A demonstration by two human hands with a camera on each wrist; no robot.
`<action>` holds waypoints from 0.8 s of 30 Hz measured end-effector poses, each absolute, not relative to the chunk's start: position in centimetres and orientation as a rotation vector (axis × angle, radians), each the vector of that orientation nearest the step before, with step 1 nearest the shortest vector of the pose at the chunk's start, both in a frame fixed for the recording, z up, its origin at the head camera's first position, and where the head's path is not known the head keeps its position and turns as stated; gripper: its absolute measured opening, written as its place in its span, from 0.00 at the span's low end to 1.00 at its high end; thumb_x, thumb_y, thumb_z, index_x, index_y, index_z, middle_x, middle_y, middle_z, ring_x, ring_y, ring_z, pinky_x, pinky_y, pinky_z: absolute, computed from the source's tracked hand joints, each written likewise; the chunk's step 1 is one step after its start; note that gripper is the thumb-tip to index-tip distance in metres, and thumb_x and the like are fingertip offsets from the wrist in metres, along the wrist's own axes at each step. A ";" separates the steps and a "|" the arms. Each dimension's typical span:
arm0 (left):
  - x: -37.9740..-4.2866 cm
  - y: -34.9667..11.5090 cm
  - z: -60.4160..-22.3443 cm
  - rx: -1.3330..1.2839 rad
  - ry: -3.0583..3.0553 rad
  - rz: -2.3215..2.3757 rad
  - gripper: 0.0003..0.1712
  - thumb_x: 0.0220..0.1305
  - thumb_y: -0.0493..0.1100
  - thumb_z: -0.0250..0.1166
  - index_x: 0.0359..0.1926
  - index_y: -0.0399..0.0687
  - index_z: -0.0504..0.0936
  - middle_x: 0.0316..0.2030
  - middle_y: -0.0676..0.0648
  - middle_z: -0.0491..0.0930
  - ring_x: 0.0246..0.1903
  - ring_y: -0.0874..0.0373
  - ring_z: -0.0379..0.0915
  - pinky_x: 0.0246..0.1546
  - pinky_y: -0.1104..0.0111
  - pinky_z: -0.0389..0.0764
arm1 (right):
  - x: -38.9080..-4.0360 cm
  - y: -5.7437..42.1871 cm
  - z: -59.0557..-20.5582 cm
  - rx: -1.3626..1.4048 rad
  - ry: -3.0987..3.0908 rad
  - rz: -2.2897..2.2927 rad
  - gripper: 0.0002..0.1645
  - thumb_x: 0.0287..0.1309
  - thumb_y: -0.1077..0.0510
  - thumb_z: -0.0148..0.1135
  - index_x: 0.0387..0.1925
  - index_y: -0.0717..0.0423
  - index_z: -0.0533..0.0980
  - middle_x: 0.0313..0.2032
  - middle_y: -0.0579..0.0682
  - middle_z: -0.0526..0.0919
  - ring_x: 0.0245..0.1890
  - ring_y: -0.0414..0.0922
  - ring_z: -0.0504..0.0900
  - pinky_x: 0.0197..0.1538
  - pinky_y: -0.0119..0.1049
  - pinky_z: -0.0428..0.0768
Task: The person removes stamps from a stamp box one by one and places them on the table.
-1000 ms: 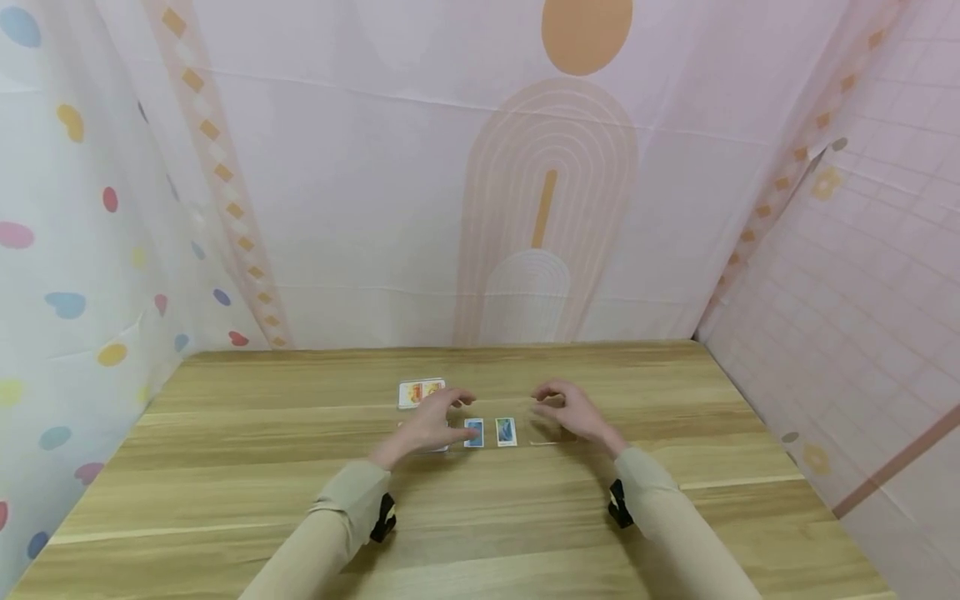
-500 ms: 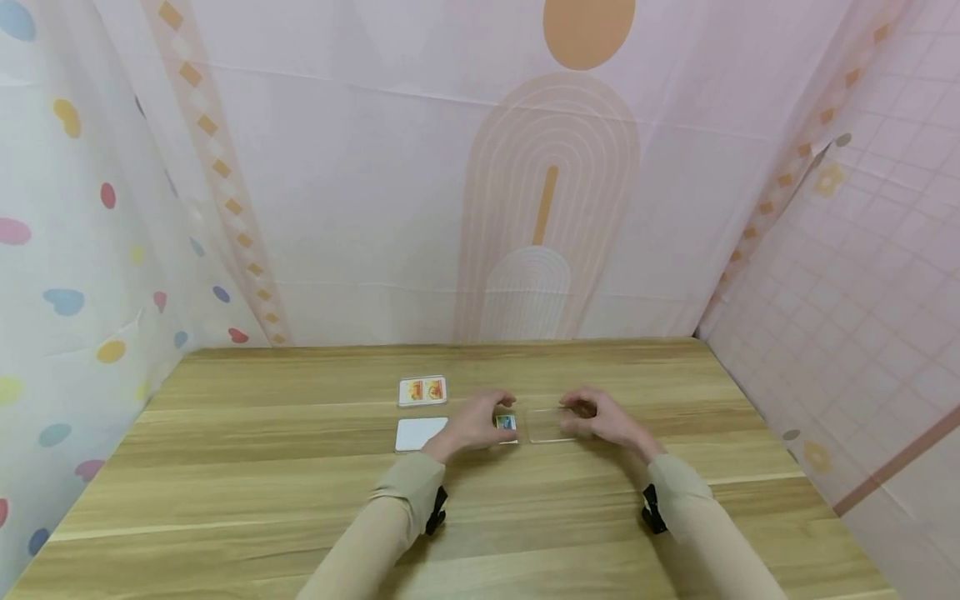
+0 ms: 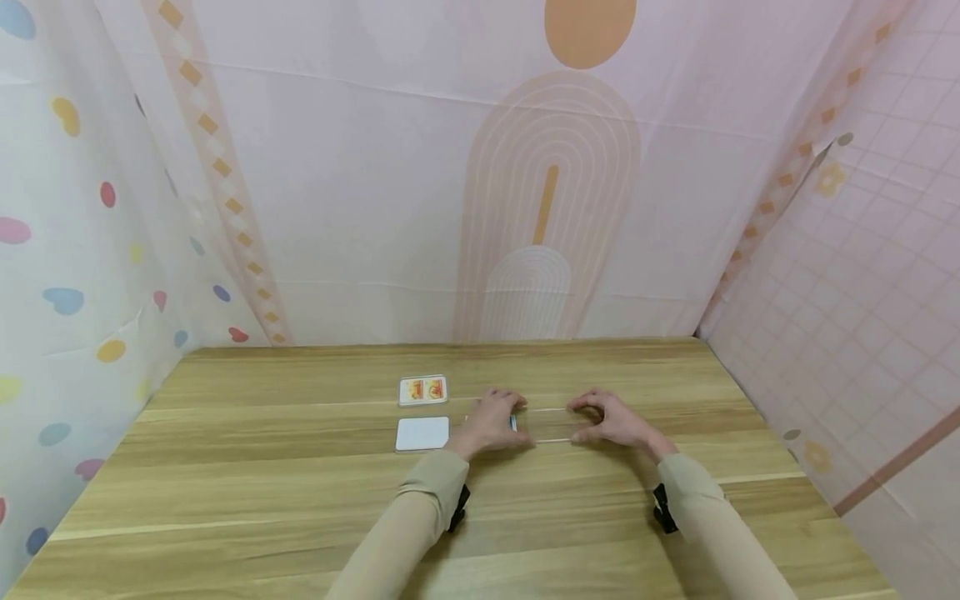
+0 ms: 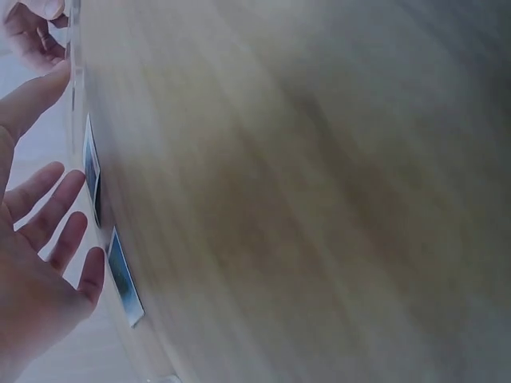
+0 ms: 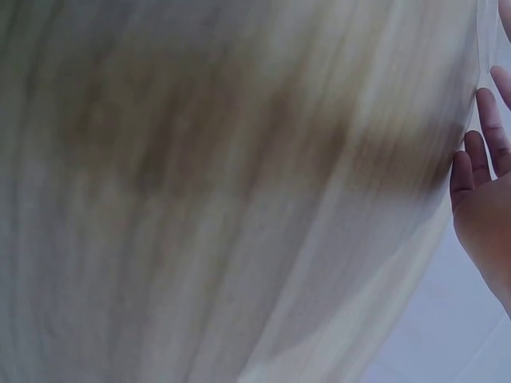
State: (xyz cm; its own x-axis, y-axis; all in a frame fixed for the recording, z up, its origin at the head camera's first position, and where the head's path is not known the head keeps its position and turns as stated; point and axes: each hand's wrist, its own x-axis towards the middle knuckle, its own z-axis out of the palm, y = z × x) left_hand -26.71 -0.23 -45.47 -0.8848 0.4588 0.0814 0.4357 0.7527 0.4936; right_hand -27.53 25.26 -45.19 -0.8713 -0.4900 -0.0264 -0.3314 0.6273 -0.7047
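A clear plastic plate or case (image 3: 553,440) lies low over the table between the two hands. My left hand (image 3: 491,423) spans its left end, with the thumb near the front corner and the fingertips by the back one. At the right end my right hand (image 3: 617,419) grips it between thumb and fingers. Under the left hand are two small picture cards; a blue card (image 4: 123,279) and the other card (image 4: 92,177) show edge-on in the left wrist view. In the right wrist view, the plate's edge (image 5: 484,36) shows at the fingertips.
To the left of the hands a white card in a clear frame (image 3: 422,434) lies on the wooden table (image 3: 300,500). Behind it is a similar frame with two orange pictures (image 3: 422,390). Patterned curtains (image 3: 360,208) enclose the table at the back and both sides.
My left hand has moved right, past the small cards, to the plate's left end. The right hand has shifted right and now holds the plate's right end. The white framed card is uncovered.
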 end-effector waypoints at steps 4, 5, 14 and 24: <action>-26.7 0.2 -45.5 0.737 2.917 0.746 0.37 0.46 0.57 0.74 0.56 0.45 0.77 0.57 0.43 0.75 0.61 0.46 0.63 0.58 0.46 0.67 | -27.4 25.3 -45.2 -0.617 2.635 -1.039 0.35 0.46 0.52 0.74 0.56 0.59 0.74 0.58 0.62 0.69 0.60 0.60 0.63 0.61 0.61 0.63; -26.7 0.2 -45.5 0.736 2.921 0.736 0.37 0.45 0.57 0.74 0.55 0.45 0.77 0.57 0.43 0.75 0.60 0.46 0.63 0.58 0.46 0.67 | -27.4 25.3 -45.1 -0.605 2.638 -1.028 0.36 0.45 0.51 0.74 0.57 0.58 0.73 0.59 0.62 0.68 0.61 0.61 0.61 0.61 0.62 0.62; -26.8 0.6 -45.6 0.724 2.933 0.720 0.35 0.45 0.57 0.75 0.52 0.45 0.80 0.56 0.43 0.74 0.60 0.45 0.62 0.58 0.46 0.67 | -27.4 25.3 -45.1 -0.634 2.679 -0.958 0.37 0.44 0.53 0.75 0.57 0.59 0.73 0.58 0.62 0.68 0.59 0.60 0.60 0.60 0.63 0.62; -26.8 0.7 -45.6 0.697 2.907 0.748 0.35 0.45 0.57 0.75 0.52 0.45 0.81 0.58 0.43 0.74 0.62 0.44 0.60 0.62 0.45 0.64 | -27.3 25.3 -45.1 -0.613 2.680 -0.978 0.35 0.45 0.52 0.74 0.56 0.59 0.74 0.58 0.61 0.68 0.59 0.59 0.60 0.59 0.62 0.62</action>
State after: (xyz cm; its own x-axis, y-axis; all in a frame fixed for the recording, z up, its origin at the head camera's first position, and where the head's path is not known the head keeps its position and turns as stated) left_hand -26.80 0.72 -45.60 -0.8961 0.4406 0.0532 0.4117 0.7803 0.4708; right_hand -27.27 25.26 -45.13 -0.8879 -0.4554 -0.0649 -0.3064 0.6909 -0.6549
